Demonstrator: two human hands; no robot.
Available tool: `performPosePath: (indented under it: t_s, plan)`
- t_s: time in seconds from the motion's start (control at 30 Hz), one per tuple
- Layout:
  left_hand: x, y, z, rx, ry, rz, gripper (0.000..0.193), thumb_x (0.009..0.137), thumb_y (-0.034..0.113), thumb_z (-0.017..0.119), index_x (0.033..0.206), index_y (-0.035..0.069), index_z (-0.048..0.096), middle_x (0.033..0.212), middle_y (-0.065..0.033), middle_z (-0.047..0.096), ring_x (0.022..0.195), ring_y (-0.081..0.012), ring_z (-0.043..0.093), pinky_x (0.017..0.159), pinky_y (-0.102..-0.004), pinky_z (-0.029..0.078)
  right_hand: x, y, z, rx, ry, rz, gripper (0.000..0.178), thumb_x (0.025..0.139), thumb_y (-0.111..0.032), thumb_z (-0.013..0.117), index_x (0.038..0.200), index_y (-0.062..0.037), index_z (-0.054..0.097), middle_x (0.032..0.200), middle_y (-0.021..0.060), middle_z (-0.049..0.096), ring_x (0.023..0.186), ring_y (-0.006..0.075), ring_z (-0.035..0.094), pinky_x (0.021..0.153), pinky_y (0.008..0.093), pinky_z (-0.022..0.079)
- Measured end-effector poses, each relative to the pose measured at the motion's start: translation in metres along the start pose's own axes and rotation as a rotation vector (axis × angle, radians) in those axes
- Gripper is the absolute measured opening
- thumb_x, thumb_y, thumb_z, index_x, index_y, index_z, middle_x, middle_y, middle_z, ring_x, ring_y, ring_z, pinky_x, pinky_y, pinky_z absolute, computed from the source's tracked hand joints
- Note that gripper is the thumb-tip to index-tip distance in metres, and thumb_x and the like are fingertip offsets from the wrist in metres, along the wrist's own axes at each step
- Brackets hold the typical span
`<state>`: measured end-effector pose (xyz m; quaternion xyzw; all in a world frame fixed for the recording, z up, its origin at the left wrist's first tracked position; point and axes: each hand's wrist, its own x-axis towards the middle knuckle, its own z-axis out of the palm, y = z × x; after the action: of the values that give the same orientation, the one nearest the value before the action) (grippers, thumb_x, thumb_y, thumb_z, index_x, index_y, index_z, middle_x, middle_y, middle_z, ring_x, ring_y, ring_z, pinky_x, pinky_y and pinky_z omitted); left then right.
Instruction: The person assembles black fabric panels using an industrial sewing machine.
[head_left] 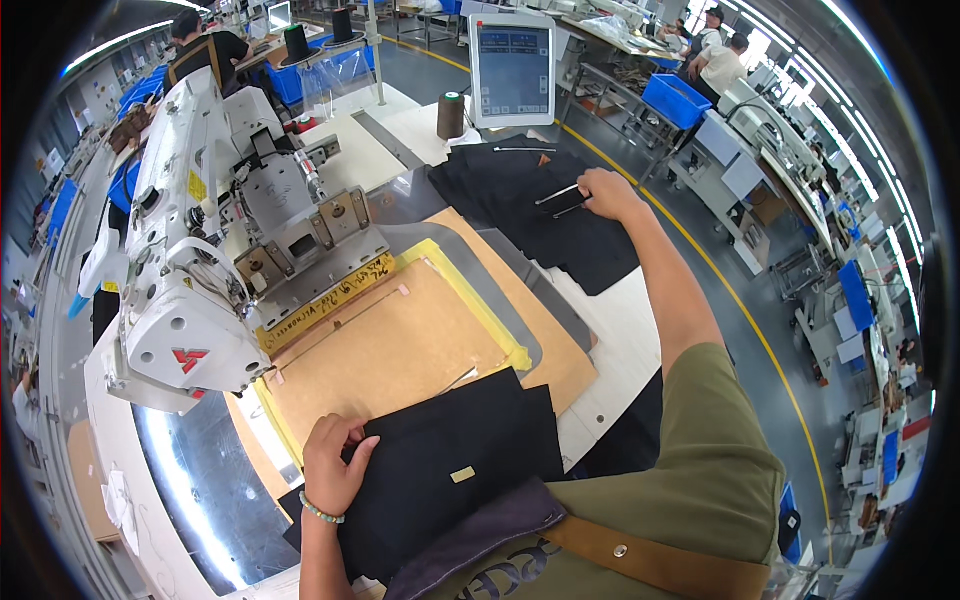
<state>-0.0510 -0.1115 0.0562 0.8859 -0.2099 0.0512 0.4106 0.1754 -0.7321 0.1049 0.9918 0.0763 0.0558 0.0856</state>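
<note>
At the front, my left hand [335,465] pinches the upper left edge of a black fabric panel [500,430] between thumb and fingers. A small pale yellow tag [462,475] is on this panel, whose near part lies against my body. My right arm reaches to the far right, where my right hand [608,195] closes on a thin two-pronged metal tool [562,196]. It is over a stack of black fabric pieces [590,250]. Between the hands lies a tan template board [390,330] edged with yellow tape, beside the sewing machine's clamp [310,240].
The white sewing machine head [190,320] stands on the left. A control screen [513,70] rises at the back, with a brown thread cone [451,116] beside it. Blue bins [675,100], other workbenches and people are farther off. A yellow line [720,265] crosses the floor at right.
</note>
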Motion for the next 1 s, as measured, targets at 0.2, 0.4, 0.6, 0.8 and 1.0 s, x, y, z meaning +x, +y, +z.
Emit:
performPosePath:
  t_s: [0.2, 0.4, 0.6, 0.8, 1.0]
  plan:
    - [-0.004, 0.0, -0.003, -0.084, 0.005, 0.011, 0.026, 0.081, 0.004, 0.086, 0.104, 0.0, 0.074, 0.085, -0.0106, 0.065, 0.08, -0.028, 0.064, 0.074, -0.0384, 0.053, -0.045, -0.03, -0.097, 0.497, 0.09, -0.002, 0.012, 0.082, -0.006, 0.081, 0.093, -0.0033, 0.076, 0.089, 0.0101, 0.075, 0.087, 0.0263, 0.073, 0.079, 0.0389, 0.056]
    - [-0.011, -0.006, -0.005, -0.075, 0.007, -0.059, 0.023, 0.083, 0.004, 0.084, 0.104, -0.001, 0.074, 0.085, -0.0111, 0.065, 0.08, -0.029, 0.064, 0.074, -0.0392, 0.053, -0.072, -0.104, -0.194, 0.862, 0.11, -0.181, 0.011, 0.092, 0.0, 0.076, 0.102, 0.0014, 0.08, 0.093, 0.0037, 0.074, 0.086, 0.0107, 0.068, 0.08, 0.0261, 0.053]
    - [0.001, -0.003, -0.004, -0.093, -0.004, -0.038, 0.019, 0.087, 0.0, 0.08, 0.105, 0.0, 0.075, 0.085, -0.0116, 0.066, 0.079, -0.0295, 0.064, 0.073, -0.0391, 0.052, -0.043, -0.149, -0.124, 0.954, 0.026, -0.018, 0.02, 0.096, -0.01, 0.078, 0.112, 0.0008, 0.081, 0.102, 0.0034, 0.079, 0.096, 0.0081, 0.07, 0.088, 0.0255, 0.054]
    - [-0.003, -0.007, -0.008, -0.211, -0.019, -0.093, 0.02, 0.088, 0.0, 0.08, 0.107, -0.002, 0.075, 0.089, -0.0125, 0.067, 0.083, -0.0285, 0.068, 0.076, -0.0374, 0.056, 0.025, -0.153, 0.012, 0.856, -0.077, 0.072, 0.019, 0.093, -0.012, 0.08, 0.108, -0.0018, 0.082, 0.093, 0.0086, 0.081, 0.088, 0.0131, 0.074, 0.084, 0.0294, 0.055]
    - [0.022, -0.01, -0.027, 0.118, -0.081, 0.174, 0.031, 0.086, 0.004, 0.082, 0.114, -0.002, 0.072, 0.111, -0.0166, 0.071, 0.106, -0.0368, 0.068, 0.093, -0.043, 0.058, 0.108, -0.226, 0.028, 1.064, -0.083, -0.243, 0.019, 0.092, -0.013, 0.08, 0.109, -0.0041, 0.083, 0.094, 0.0099, 0.082, 0.09, 0.0153, 0.076, 0.085, 0.0311, 0.057]
